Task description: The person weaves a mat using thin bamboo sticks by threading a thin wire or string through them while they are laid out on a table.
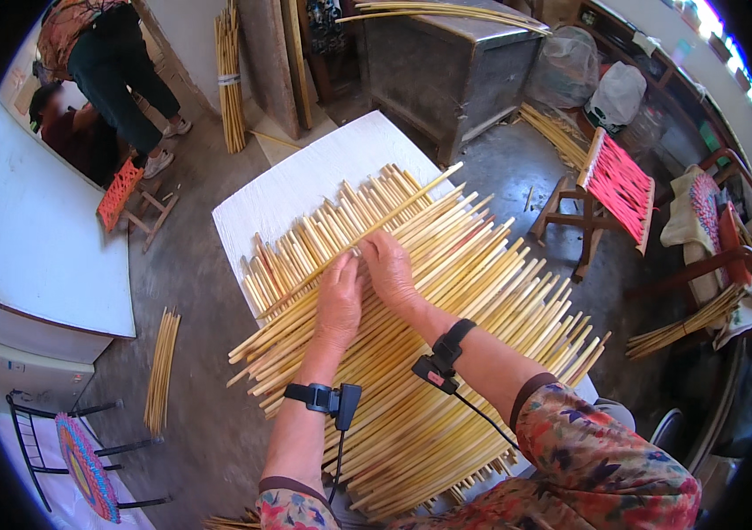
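A mat of many pale yellow, reed-like stalks [446, 353] lies side by side on a white board [292, 185]. Across its far edge runs one long stalk [415, 196], slanting up to the right. My left hand [340, 296] is closed at that stalk, with its fingertips pinched together. Right beside it, my right hand [387, 268] is also closed, thumb and fingers meeting the left hand's fingertips at the stalk. A tiny pale bit shows between the fingertips, too small to name. Shorter stalk ends [323, 231] stick out beyond the long stalk.
Loose stalks [162, 371] lie on the floor at left; a tied bundle [229, 88] leans at the back. A red-woven stool [614, 190] stands right of the board, a dark cabinet [446, 75] behind. Two other people are at the far left, one standing [115, 75].
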{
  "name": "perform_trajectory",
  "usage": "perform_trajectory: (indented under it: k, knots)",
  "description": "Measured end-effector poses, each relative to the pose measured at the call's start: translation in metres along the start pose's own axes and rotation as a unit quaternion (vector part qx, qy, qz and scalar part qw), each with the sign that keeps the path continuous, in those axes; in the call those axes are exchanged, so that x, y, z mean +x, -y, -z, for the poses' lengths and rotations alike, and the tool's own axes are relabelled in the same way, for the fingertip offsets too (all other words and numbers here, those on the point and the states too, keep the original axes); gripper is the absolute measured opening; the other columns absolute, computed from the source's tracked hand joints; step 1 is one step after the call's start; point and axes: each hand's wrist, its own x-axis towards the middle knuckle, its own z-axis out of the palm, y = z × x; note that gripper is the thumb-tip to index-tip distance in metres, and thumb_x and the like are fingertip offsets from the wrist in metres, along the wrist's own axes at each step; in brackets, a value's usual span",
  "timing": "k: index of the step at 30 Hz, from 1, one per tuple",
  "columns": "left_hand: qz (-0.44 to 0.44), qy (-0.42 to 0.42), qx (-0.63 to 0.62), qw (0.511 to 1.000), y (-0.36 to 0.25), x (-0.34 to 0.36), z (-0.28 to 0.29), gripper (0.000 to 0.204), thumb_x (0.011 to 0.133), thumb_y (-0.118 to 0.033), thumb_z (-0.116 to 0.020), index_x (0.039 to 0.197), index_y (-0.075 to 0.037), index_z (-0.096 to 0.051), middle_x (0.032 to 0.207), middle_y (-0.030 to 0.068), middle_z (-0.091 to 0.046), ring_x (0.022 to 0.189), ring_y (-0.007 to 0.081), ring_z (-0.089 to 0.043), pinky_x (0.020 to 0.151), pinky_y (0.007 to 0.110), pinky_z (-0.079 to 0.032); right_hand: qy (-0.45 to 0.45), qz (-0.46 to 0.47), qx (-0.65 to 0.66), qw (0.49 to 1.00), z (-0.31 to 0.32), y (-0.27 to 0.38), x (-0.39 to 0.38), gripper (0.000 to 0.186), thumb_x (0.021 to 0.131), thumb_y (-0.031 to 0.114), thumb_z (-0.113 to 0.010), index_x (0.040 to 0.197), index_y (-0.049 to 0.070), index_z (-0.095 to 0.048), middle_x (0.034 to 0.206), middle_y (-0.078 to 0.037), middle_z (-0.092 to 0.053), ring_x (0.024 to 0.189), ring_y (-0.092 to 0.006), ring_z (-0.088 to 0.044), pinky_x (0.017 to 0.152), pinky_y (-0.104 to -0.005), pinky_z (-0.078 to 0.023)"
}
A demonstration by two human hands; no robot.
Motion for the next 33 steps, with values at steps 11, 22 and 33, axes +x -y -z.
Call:
perform_trajectory:
  k: [11,22,33]
  knots:
    - [0.027,0.023,0.184,0.982,0.033,0.010,0.029,0.019,0.071,-0.009,-0.068,0.090,-0.010,-0.063,0.089,0.0043,-0.057,0.089,0.0228,-0.052,0.080,0.036,-0.038,0.001,0.059,-0.067,0.996,-0.006,-0.005,-0.001,0.008,0.082,0.012,-0.058,0.082,0.005,-0.055,0.078,-0.014,-0.055,0.076,-0.0334,-0.053,0.068,-0.0416,-0.044]
    - [0.013,0.026,0.196,0.980,0.053,0.008,0.031,0.018,0.070,-0.009,-0.067,0.088,-0.011,-0.062,0.084,0.0041,-0.058,0.086,0.0236,-0.053,0.077,0.037,-0.038,0.008,0.060,-0.069,0.996,-0.005,-0.003,-0.001,0.006,0.082,0.011,-0.058,0.081,0.005,-0.056,0.078,-0.014,-0.055,0.077,-0.0325,-0.053,0.068,-0.0408,-0.044]
    - [-0.019,0.052,0.183,0.982,0.068,-0.006,0.056,0.008,0.074,-0.007,-0.059,0.082,-0.009,-0.058,0.081,0.0043,-0.054,0.085,0.0230,-0.051,0.076,0.036,-0.038,-0.003,0.079,-0.064,0.995,-0.005,-0.007,-0.001,0.005,0.080,0.008,-0.059,0.080,0.004,-0.056,0.078,-0.013,-0.054,0.077,-0.0319,-0.053,0.067,-0.0404,-0.044]
